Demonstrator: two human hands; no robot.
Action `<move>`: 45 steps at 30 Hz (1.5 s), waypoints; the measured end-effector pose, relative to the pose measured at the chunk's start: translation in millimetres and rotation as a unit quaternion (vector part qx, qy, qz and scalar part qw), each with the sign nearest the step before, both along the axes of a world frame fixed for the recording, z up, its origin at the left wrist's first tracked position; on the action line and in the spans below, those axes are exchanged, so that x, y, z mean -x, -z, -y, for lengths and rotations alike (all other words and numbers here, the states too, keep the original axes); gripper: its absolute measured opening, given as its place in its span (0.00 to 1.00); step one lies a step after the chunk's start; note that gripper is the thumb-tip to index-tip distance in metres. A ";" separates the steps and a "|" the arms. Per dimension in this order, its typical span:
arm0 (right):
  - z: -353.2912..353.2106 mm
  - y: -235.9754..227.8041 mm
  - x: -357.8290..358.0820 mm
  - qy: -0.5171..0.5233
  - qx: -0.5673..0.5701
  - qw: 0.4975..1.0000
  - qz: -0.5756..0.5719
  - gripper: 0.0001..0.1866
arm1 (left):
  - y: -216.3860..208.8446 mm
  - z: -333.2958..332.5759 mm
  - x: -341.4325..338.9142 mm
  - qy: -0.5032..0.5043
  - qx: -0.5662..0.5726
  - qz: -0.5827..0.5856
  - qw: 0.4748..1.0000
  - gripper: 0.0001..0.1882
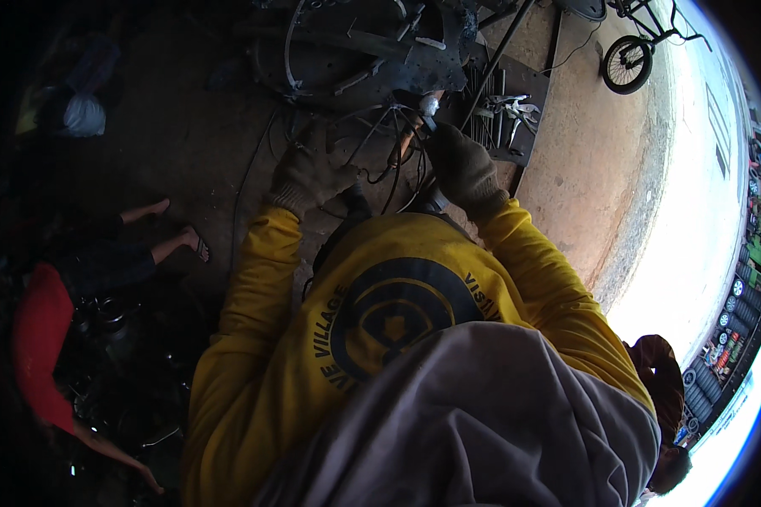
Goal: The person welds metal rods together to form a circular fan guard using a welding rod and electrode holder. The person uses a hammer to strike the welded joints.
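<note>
My left hand (311,171), in a grey-brown work glove, is beside a dark frame of curved, spoke-like metal rods (395,127). Its fingers point away from me and its thumb stands apart; it appears to hold nothing. My right hand (465,167), gloved too, is on the other side of the rods, fingers curled round a small dark piece that I cannot make out. Between the hands a brown, stick-like thing (407,138) slants through the rods, with a bright whitish spot near its upper end. Shadow hides much of the rods' lower part.
Beyond the rods stands a dark metal worktop (431,63) with a large ring on it. Locking pliers (516,108) and thin rods lie on a dark plate to its right. A bicycle (630,61) is far right. A person in red (41,338) bends at left; another is at lower right.
</note>
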State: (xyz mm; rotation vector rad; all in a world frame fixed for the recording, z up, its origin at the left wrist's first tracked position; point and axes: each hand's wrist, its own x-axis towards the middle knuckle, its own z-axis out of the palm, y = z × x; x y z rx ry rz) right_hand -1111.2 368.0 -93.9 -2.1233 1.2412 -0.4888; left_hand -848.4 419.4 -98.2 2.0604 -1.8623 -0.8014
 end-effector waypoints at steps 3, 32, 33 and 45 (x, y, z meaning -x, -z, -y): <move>-4.0 12.5 7.7 -0.017 0.036 0.999 0.002 0.12 | -31.6 15.6 5.2 0.001 -0.140 -0.035 0.990 0.45; -5.0 -7.5 -2.2 0.059 -0.041 0.996 0.059 0.13 | -4.6 5.1 2.8 -0.008 -0.059 -0.063 0.996 0.48; -5.7 -0.9 -0.5 0.035 -0.049 0.998 0.021 0.11 | -6.0 5.3 2.9 -0.012 -0.070 -0.077 0.995 0.47; -9.1 16.8 5.0 0.002 0.038 0.999 -0.032 0.12 | -20.0 6.8 9.0 -0.025 -0.085 -0.123 0.988 0.46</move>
